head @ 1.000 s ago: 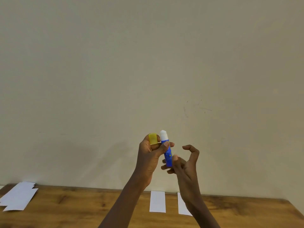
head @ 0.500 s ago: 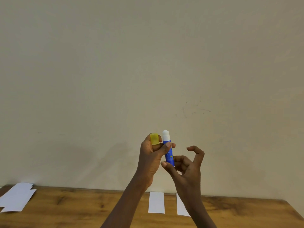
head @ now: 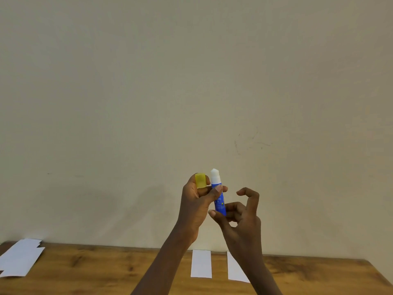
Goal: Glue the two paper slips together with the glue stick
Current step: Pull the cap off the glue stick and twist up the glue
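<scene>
I see the left hand (head: 195,207) gripping the uncapped glue stick (head: 219,199) upright, the yellow cap (head: 200,180) tucked beside it. The right hand (head: 240,220) seems to pinch the stick's base. Both paper slips (head: 201,264) lie on the table (head: 106,269) below.

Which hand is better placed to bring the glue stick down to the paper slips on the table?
Probably the right hand: its fingers pinch the base of the glue stick and hold nothing else, while the left hand grips both the stick and its yellow cap.

Wooden table (head: 102,271): paper slips (head: 201,264), paper stack (head: 20,260).
</scene>
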The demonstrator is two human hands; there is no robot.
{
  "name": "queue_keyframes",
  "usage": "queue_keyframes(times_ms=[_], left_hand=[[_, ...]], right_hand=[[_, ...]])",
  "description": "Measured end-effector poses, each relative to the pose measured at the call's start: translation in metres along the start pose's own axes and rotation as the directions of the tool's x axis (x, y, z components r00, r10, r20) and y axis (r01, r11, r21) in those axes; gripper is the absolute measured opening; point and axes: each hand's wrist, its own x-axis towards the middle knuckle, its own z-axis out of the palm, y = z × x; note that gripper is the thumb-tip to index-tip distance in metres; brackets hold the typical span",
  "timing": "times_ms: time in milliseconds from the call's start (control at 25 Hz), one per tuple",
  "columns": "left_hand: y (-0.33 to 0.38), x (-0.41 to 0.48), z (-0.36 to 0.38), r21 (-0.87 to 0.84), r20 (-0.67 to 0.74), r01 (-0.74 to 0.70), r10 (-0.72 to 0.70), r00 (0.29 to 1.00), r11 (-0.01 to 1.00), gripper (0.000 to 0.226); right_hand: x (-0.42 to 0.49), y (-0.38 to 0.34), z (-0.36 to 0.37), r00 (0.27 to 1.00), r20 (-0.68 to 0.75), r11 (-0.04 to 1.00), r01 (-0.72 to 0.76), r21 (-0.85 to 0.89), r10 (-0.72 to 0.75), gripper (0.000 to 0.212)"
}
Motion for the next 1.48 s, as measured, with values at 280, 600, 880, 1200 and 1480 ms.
queue_keyframes(times_ms=[280,600,880,1200,1480], left_hand=[[-0.001,-0.002,-0.002,0.015,-0.002,0.008,-0.008,1.0,1.0,0.013],[-0.004,-0.003,0.001,0.007,0.019,0.01,-0.01,1.0,1.0,0.012],[-0.012,-0.006,-0.004,0.028,0.027,0.033,-0.033,0.999,0.999,0.017],[-0.062,-0.02,-0.015,0.051,-0.13,0.187,-0.179,0.975,0.981,0.022],[-0.143,-0.029,-0.032,0.09,-0.1,0.416,-0.407,0.908,0.905,0.022]], right_hand=[[0.002,-0.001,-0.006,0.97,0.227,0.96,-0.144,0.238,0.089,0.036],[0.0,0.007,-0.002,0.997,0.061,0.998,0.056,0.009,-0.056,0.043],[0.0,0.012,-0.008,0.962,0.267,0.96,-0.124,0.251,0.055,0.038],[-0.017,0.047,0.012,0.966,0.256,0.992,-0.069,0.108,0.04,0.037],[-0.04,0.12,0.043,0.938,0.298,0.978,-0.201,0.053,0.177,0.041]])
